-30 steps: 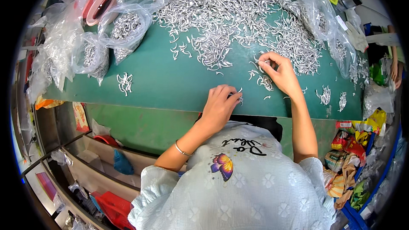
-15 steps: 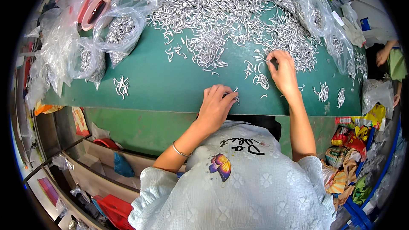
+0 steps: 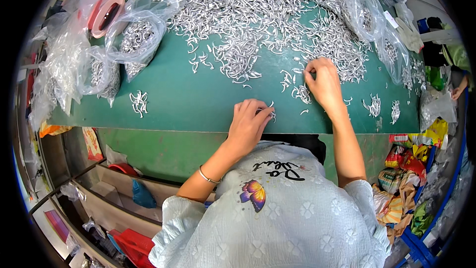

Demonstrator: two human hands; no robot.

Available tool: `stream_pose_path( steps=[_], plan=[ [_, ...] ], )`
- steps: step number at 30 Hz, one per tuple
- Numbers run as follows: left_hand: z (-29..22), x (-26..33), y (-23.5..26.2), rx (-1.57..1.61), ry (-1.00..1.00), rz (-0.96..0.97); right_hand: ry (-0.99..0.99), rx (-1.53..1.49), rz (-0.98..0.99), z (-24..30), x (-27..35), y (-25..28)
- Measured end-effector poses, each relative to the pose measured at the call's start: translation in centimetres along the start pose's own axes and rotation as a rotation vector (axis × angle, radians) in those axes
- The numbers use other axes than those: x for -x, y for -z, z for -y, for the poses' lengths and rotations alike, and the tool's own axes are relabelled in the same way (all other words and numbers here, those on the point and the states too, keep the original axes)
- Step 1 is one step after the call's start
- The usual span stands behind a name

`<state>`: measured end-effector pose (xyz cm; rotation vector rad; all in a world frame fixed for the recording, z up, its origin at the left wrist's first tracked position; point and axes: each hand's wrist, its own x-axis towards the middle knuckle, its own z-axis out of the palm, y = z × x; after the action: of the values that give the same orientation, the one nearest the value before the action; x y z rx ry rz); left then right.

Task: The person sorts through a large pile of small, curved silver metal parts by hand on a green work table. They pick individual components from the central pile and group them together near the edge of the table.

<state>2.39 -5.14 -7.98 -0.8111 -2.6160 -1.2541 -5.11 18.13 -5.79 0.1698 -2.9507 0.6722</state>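
I see the left hand (image 3: 248, 119) curled at silver pieces (image 3: 272, 115) near the counter (image 3: 183, 104) edge, the right hand (image 3: 323, 80) bent beside a loose cluster (image 3: 301, 94) (I can't tell either grip); light fingertip pinches suit them.

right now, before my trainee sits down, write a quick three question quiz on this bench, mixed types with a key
1. Multiple choice: which wrist wears the bracelet? a) right, b) left, c) both
2. True or false: the left hand is closer to the near edge of the table than the right hand is.
3. Fill in the blank: the small curved pieces heaped on the table are ____ in colour.

Key: 1. b; 2. true; 3. silver
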Motion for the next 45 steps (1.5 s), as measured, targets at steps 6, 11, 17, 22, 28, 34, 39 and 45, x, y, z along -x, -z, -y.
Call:
stream_pose_path(
  steps=[6, 11, 17, 22, 28, 34, 39, 45],
  plan=[
    [0.0, -0.1, -0.1, 0.003, -0.005, 0.001, -0.048, -0.073, -0.055, 1.3, 0.6, 2.3],
    [0.2, 0.0, -0.2, -0.011, -0.037, 0.001, 0.324, -0.372, 0.257, 4.6, 1.4, 0.1],
    [-0.9, -0.8, 0.4, -0.057, -0.008, -0.027, 0.148, -0.314, 0.109, 2.9, -1.3, 0.4],
    [0.0, -0.2, 0.1, -0.057, -0.073, 0.077, 0.235, -0.085, 0.100, 2.5, -1.6, -0.6],
    [-0.1, 0.0, -0.1, -0.035, -0.041, 0.040, 0.131, -0.192, 0.106, 1.2, -1.5, 0.6],
    [-0.1, -0.1, 0.0, -0.008, -0.041, 0.036, 0.232, 0.063, 0.162, 2.3, -0.7, 0.4],
    [-0.1, -0.2, 0.0, -0.013, -0.040, 0.030, 0.226, 0.090, 0.113, 1.8, 0.1, 0.1],
    [0.0, -0.1, -0.1, -0.009, -0.040, 0.033, 0.246, 0.026, 0.195, 1.2, -0.2, 0.5]
  ],
)
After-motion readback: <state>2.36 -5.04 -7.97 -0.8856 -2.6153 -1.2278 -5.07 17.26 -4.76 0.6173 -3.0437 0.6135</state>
